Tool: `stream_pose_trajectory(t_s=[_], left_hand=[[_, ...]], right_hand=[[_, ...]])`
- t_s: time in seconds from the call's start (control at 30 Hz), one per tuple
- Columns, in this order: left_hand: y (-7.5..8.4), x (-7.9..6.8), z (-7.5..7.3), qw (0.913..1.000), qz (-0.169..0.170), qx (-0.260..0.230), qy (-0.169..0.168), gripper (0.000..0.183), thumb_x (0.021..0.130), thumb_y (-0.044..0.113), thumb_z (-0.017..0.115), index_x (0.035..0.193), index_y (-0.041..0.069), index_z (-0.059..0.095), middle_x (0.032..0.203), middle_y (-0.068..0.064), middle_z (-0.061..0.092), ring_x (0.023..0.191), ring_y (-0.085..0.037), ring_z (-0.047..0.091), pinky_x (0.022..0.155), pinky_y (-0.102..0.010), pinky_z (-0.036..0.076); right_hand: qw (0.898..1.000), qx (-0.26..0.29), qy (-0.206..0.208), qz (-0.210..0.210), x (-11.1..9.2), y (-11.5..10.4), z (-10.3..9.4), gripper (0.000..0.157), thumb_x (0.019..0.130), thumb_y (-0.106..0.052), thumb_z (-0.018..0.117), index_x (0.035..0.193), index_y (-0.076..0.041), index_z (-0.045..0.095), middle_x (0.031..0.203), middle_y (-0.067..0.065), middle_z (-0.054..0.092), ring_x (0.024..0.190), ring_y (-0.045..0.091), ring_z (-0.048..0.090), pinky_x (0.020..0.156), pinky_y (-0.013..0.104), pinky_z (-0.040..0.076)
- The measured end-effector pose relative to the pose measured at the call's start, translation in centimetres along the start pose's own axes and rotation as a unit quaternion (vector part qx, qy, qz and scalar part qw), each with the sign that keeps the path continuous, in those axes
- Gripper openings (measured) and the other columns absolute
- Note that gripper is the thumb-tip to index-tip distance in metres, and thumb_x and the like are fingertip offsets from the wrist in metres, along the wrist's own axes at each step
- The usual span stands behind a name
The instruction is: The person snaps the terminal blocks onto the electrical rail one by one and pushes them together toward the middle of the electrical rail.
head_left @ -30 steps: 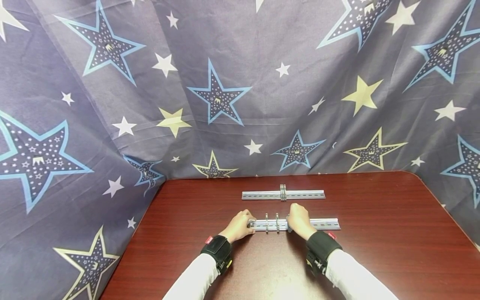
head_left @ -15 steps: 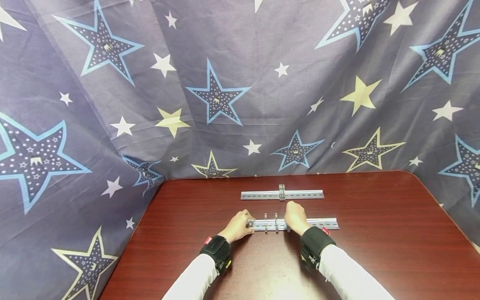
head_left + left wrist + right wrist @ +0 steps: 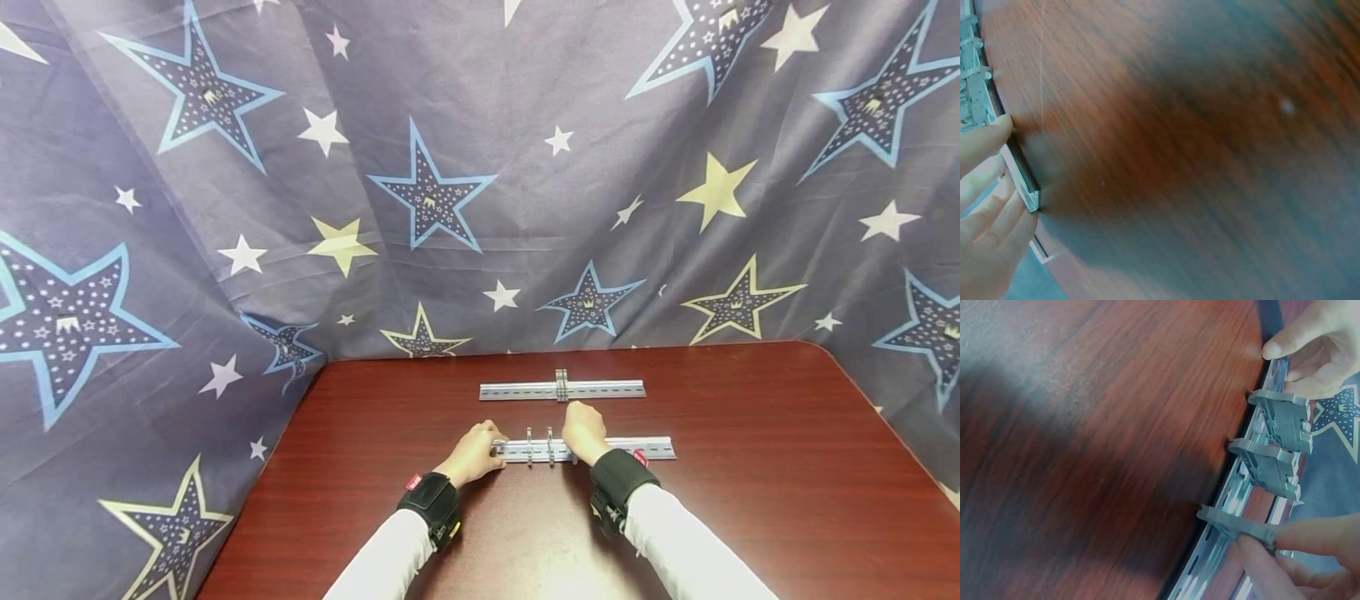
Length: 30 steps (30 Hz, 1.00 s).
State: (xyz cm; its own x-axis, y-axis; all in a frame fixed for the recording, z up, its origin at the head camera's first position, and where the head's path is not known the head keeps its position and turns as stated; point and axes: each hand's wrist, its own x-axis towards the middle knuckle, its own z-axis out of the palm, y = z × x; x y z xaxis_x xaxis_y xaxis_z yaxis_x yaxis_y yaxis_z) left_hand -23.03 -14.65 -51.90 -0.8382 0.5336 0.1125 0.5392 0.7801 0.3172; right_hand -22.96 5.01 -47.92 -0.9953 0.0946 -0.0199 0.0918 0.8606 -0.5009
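Observation:
A slotted metal DIN rail (image 3: pixel 651 448) lies across the table, nearer of two. My left hand (image 3: pixel 472 454) grips its left end, thumb on the near edge and fingers at the far side in the left wrist view. Two grey terminal blocks, one on the left (image 3: pixel 1282 419) and another beside it (image 3: pixel 1266 467), stand upright on the rail, spaced apart. My right hand (image 3: pixel 585 432) pinches a third grey terminal block (image 3: pixel 1235 525) between thumb and forefinger. That block sits across the rail, right of the other two; whether it is clipped on, I cannot tell.
Behind, parallel to the near rail, lies a second DIN rail (image 3: pixel 517 391) with a few terminal blocks (image 3: pixel 562 385) grouped at its middle. The reddish-brown table (image 3: pixel 750 500) ends at a star-patterned cloth (image 3: pixel 480 208) at the back and left.
My right hand and wrist have shifted slightly left over the pinched terminal block. My left hand stays on the rail's end, and the other blocks keep their places.

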Motion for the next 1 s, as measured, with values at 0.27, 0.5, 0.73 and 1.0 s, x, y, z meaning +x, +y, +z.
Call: stream_pose_trajectory(t_s=[0.27,0.5,0.73,1.0], left_hand=[[-0.1,0.1,0.0,1.0000,0.005,-0.002,0.004,0.027,0.065,0.013,0.075,0.090,0.005,0.068,0.085,-0.007,0.055,0.080,-0.021,0.051,0.071,-0.031,0.042],[-0.3,0.2,0.0,0.9998,0.016,0.008,0.011,0.026,0.064,0.015,0.075,0.088,0.005,0.069,0.083,-0.006,0.055,0.078,-0.021,0.052,0.070,-0.030,0.042],[0.0,0.2,0.0,0.9998,0.016,0.013,0.008,0.026,0.065,0.016,0.075,0.087,0.004,0.069,0.082,-0.006,0.053,0.077,-0.020,0.050,0.069,-0.029,0.042],[0.2,0.2,0.1,0.9998,0.011,0.015,0.004,0.026,0.064,0.016,0.075,0.087,0.005,0.070,0.083,-0.006,0.054,0.078,-0.020,0.051,0.069,-0.030,0.042]], right_hand=[[1.000,0.005,0.007,-0.009,0.0,0.3,0.0,0.012,0.075,0.003,0.047,0.070,0.003,0.058,0.081,0.022,0.063,0.073,0.036,0.061,0.056,0.042,0.049],[0.999,0.009,0.022,-0.023,-0.4,0.6,0.2,0.012,0.074,0.005,0.047,0.069,0.004,0.058,0.077,0.023,0.063,0.072,0.037,0.061,0.057,0.042,0.049],[0.999,0.006,0.034,-0.025,-0.8,0.3,0.4,0.011,0.074,0.005,0.048,0.069,0.004,0.058,0.076,0.023,0.063,0.071,0.037,0.061,0.053,0.042,0.049],[0.999,0.002,0.028,-0.030,-0.8,1.0,0.1,0.009,0.071,0.005,0.050,0.070,0.005,0.059,0.074,0.023,0.062,0.068,0.036,0.061,0.051,0.041,0.048]])
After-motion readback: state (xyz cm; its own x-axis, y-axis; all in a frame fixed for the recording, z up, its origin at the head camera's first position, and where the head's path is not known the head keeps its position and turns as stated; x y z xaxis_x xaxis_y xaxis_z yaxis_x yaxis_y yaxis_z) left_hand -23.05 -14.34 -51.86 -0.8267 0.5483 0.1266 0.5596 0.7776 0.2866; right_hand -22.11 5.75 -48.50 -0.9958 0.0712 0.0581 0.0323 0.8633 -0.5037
